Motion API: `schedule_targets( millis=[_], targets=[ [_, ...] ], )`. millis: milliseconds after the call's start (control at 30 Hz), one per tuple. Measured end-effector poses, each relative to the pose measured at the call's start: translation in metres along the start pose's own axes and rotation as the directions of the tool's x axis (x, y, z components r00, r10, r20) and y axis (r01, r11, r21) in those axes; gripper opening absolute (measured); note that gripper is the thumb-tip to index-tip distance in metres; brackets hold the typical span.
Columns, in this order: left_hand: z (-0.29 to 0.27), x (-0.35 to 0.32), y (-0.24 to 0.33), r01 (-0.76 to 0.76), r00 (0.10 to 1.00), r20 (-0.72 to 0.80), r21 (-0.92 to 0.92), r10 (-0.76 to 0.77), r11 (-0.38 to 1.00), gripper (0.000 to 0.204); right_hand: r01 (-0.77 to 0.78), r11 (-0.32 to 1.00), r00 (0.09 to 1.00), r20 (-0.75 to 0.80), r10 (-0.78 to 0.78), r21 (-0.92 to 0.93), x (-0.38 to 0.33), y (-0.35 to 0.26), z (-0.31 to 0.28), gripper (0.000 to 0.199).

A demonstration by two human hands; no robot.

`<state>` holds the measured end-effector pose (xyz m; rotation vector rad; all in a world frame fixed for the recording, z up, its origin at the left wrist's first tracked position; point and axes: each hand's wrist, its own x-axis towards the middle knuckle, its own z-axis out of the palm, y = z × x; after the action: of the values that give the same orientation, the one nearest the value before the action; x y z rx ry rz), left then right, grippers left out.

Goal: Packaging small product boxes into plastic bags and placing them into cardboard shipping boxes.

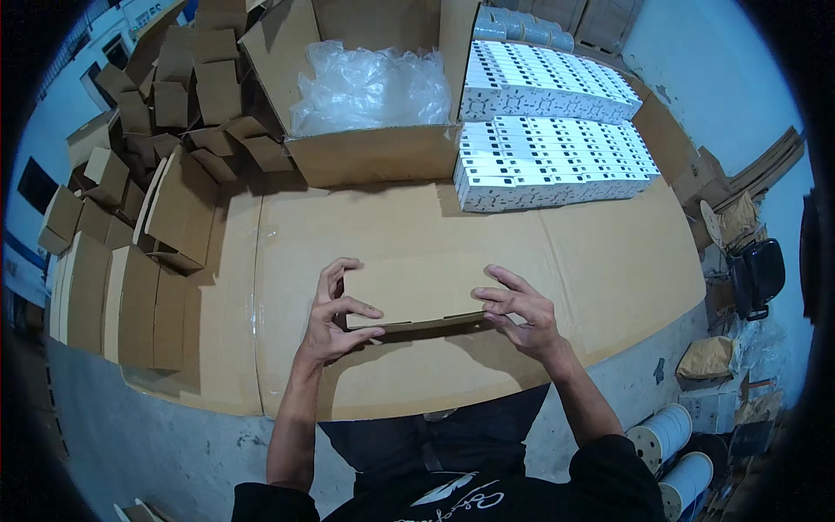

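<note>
A flat brown cardboard box [417, 283] lies between my hands in the middle of the table, its long near edge facing me. My left hand [335, 317] grips the box's left end, with the thumb at the near edge and fingers curled over the top and side. At the opposite end, my right hand [524, 313] holds the right corner, thumb low and fingers bent onto the top. The near edge shows a thin dark seam, perhaps a lid edge. What is inside cannot be seen.
A large open carton [374, 161] with clear plastic bags [374, 87] stands at the back. To its right are stacked rows of small white boxes [557, 165]. Brown boxes [178, 209] crowd the left side. Cable spools [665, 435] sit on the floor at right.
</note>
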<state>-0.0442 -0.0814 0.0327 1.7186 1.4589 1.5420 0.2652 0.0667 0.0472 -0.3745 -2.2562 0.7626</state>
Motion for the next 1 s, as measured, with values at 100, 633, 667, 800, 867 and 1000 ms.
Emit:
schedule_targets(
  millis=[100, 633, 667, 800, 867, 1000],
  targets=[
    [-0.003, -0.002, -0.01, 0.023, 1.0, -0.012, -0.064, -0.024, 0.998, 0.045, -0.107, 0.994, 0.992, -0.063, 0.108, 0.029, -0.008, -0.002, -0.006, 0.03],
    [-0.003, -0.023, -0.007, 0.009, 0.996, -0.085, 0.091, -0.001, 0.996, 0.087, -0.33, 0.793, 0.874, -0.151, 0.461, 0.511, -0.02, -0.008, 0.047, 0.07],
    [-0.009, -0.027, -0.003, 0.02, 0.995, -0.1, 0.111, -0.009, 0.994, 0.087, -0.324, 0.787, 0.882, -0.133, 0.452, 0.525, -0.021, -0.007, 0.051, 0.07],
    [-0.051, -0.039, 0.023, 0.029, 0.954, -0.294, 0.255, 0.049, 0.966, 0.087, -0.468, 0.719, 0.795, -0.112, 0.597, 0.515, -0.033, -0.006, 0.051, 0.054],
    [-0.072, -0.044, 0.04, 0.062, 0.933, -0.351, 0.361, 0.074, 0.931, 0.088, -0.47, 0.745, 0.79, -0.15, 0.594, 0.475, -0.041, -0.003, 0.047, 0.049],
    [-0.13, -0.068, 0.071, 0.189, 0.854, -0.512, 0.475, 0.095, 0.859, 0.088, -0.471, 0.773, 0.818, -0.118, 0.563, 0.425, -0.038, -0.005, 0.055, 0.045]
  ],
)
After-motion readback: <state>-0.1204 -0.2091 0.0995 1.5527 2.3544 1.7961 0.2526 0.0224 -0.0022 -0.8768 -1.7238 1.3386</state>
